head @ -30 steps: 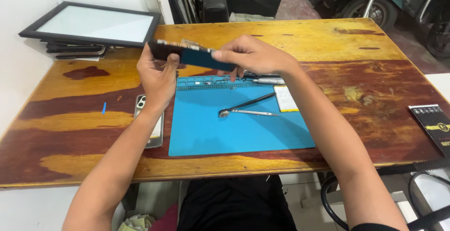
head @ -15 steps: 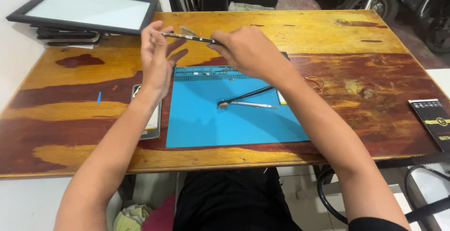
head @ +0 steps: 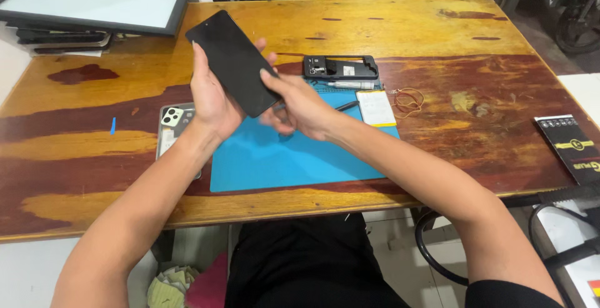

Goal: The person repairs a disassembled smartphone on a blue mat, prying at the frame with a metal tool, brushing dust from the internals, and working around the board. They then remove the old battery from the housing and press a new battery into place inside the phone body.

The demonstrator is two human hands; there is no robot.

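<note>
Both arms were bare, no sleeves to the elbows or above, no watch, rings or gloves seen. Left hand point(head: 212, 98) and right hand point(head: 300, 105) were bare too. A dark sleeve edge showed at the right upper arm, near right corner. Black trousers or shorts covered the lap at near centre.

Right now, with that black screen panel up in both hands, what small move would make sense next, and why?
Probably lower the black panel toward the opened phone frame at the top of the blue mat. The left hand and right hand hold it tilted above the mat, and the frame lies open, face up.
</note>
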